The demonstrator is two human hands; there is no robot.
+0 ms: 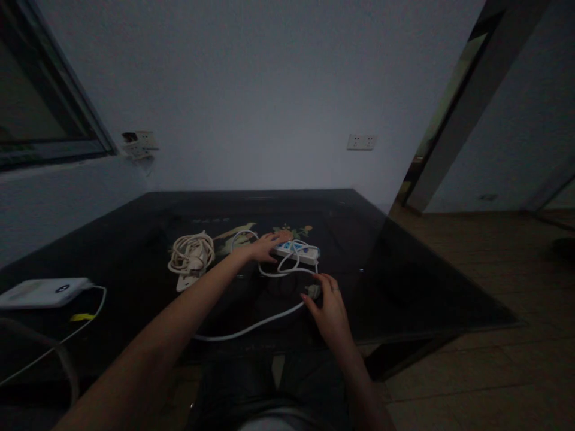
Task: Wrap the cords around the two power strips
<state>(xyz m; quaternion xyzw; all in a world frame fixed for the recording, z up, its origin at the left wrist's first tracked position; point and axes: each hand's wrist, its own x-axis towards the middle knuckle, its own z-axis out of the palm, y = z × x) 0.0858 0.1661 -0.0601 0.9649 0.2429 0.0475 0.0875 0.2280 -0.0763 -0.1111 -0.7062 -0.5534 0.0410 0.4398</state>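
A white power strip (303,254) with blue socket faces lies on the dark table, its white cable (287,272) looped over and around it. My left hand (268,246) grips the strip's left end, fingers over the top and thumb at the near side. My right hand (330,302) is closer to me, thumb and fingers around the plug (313,291) on the cable's end. From there the cable curves left along the table and passes behind my left forearm. Left of that forearm rests a second power strip (185,281), its beige cord (193,248) coiled on top.
The glossy black table (404,287) carries a printed bird and flowers. At its left sits a white power bank (45,293) with a thin white cable, beside a yellow tag (82,317). Wall sockets (362,142) are behind the table; a window (45,90) is at left.
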